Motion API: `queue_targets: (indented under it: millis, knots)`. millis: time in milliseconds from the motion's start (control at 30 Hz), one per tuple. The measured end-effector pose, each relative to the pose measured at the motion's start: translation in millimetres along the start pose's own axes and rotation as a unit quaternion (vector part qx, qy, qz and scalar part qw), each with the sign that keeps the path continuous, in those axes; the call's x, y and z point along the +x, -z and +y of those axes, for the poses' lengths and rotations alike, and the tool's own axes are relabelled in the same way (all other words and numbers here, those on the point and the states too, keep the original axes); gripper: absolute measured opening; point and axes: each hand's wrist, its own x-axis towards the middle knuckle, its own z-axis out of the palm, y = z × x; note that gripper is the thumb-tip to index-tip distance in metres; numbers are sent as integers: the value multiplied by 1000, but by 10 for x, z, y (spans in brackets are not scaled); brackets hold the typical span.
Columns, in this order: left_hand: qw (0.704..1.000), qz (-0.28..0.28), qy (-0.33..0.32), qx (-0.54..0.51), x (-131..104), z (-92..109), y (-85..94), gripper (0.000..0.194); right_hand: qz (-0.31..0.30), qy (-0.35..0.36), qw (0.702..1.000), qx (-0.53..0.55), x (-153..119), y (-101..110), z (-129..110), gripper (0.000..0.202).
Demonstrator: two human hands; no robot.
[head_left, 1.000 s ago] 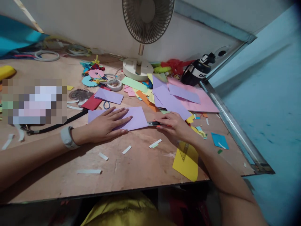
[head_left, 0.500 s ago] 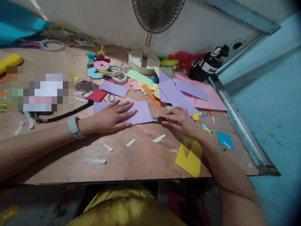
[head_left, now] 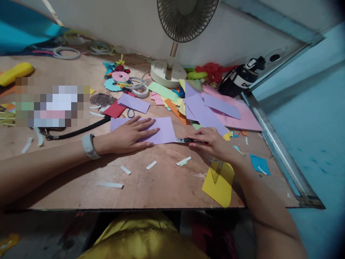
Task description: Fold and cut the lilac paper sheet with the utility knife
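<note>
My left hand (head_left: 132,135) lies flat with fingers spread on a sheet of purple paper (head_left: 165,129), pressing it to the wooden table. A grey watch band circles that wrist. My right hand (head_left: 206,141) is closed around a box cutter (head_left: 185,140) with a black and orange body. Its metal blade end points left and meets the right edge of the purple paper near the lower corner. The paper's left part is partly covered by my left hand.
Purple sheets (head_left: 199,108) and a pink sheet (head_left: 249,117) lie at the right, before a black bottle (head_left: 242,77). A fan base (head_left: 168,73) stands at the back. Yellow paper with a set square (head_left: 218,183) sits near the front edge. White strips (head_left: 110,185) are scattered about.
The whole scene has shifted slightly right and down in view. My right hand and the box cutter have moved very slightly relative to the paper; my left hand stays on it.
</note>
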Motion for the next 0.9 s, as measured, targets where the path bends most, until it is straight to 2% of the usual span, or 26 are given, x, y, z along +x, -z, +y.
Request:
queue_targets:
  millis: [233,400,700,900]
  knots:
    - [1000,4,0,7,-8,-12,-24,69,30,25,998,41,64,-59,-43,30]
    - [1000,8,-3,2,-2,-8,-19,69,6,21,999,34,37,4,-50,32]
    - [999,18,-29,9,354,-8,-65,68,-10,-39,998,37,24,86,102,31]
    - [1000,10,-15,1,356,4,-74,67,-2,-39,997,64,11,67,119,33]
